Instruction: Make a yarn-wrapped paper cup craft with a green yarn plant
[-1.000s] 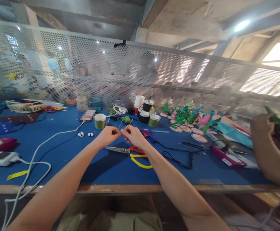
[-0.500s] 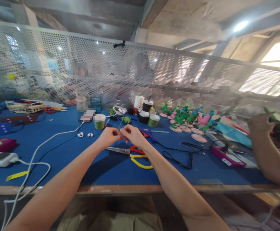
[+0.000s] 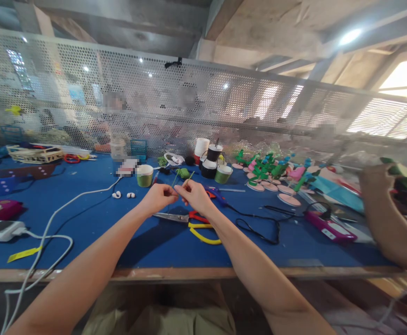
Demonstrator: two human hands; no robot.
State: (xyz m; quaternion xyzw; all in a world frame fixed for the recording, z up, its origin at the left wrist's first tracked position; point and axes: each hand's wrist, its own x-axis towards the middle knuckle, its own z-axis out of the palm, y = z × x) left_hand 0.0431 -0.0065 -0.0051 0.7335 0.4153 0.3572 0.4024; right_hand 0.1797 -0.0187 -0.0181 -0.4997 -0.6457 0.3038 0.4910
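Observation:
My left hand (image 3: 159,197) and my right hand (image 3: 193,195) meet above the blue tabletop, fingertips nearly touching. Each is closed in a pinch. A thin green strand (image 3: 175,178) rises from my left fingertips, and a short green end (image 3: 191,175) sticks up from my right ones. Whether both belong to one piece of yarn or stem, I cannot tell. Behind them lies a small green yarn ball (image 3: 183,173). Below my hands rest scissors with red grips (image 3: 175,217), partly covered by my right hand and forearm, and a yellow handle loop (image 3: 205,236).
Green-wrapped cups (image 3: 145,177) and stacked pots (image 3: 209,168) stand behind. Felt plants on pink discs (image 3: 289,199) crowd the right, near a purple power strip (image 3: 331,227). A blue glue gun (image 3: 219,197) trails black cable. A white cable (image 3: 55,216) crosses the left.
My right fingertips have shifted slightly, and the green end in them now leans farther right. My left hand stays almost where it was, still pinching.

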